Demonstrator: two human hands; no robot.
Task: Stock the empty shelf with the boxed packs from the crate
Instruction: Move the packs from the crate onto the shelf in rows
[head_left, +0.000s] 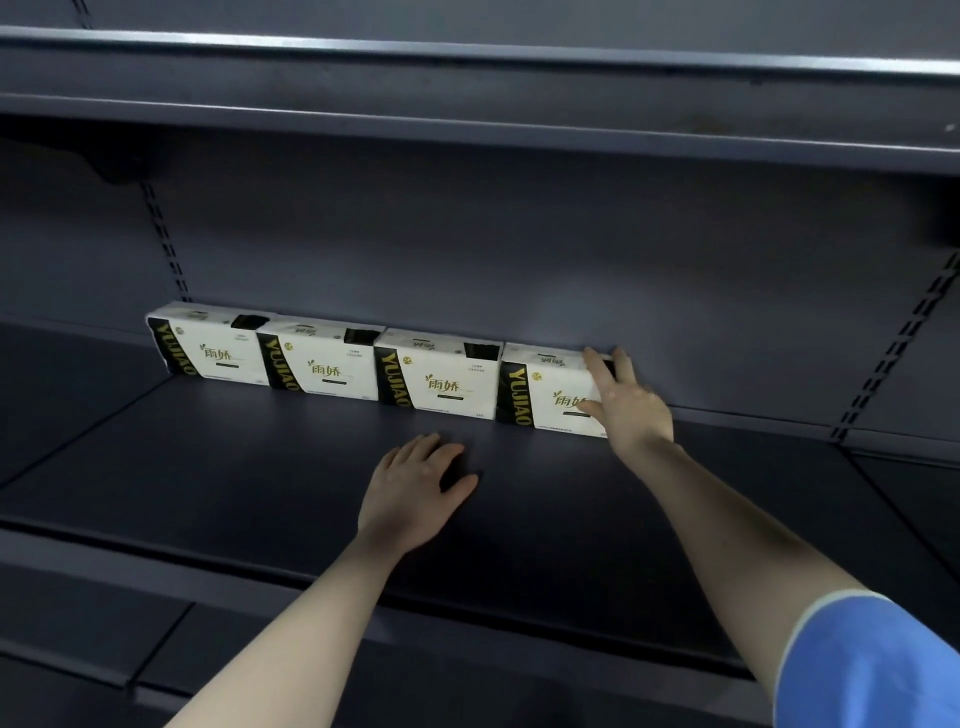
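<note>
Four white boxed packs stand in a row along the back of the dark shelf, touching end to end, their printed faces turned outward. The right hand is on the fourth pack, the one at the right end of the row: its fingers reach over the top right corner and the thumb lies across the front face, so the grip is curled round that pack's end. It looks like the settling stage of placing, with the pack being squared against the back wall and pressed up to the third pack. The left hand lies flat on the bare shelf in front of the row, fingers straight and holding nothing, seemingly as a brace. The first pack and second pack sit further left, untouched. The crate is not in view, so how many packs remain cannot be told. As a judgement, the task is only part done: much of the shelf to the right and in front is unfilled. The next move calls for releasing the fourth pack, drawing both hands back, and fetching another pack to set just right of it, in line with the row.
</note>
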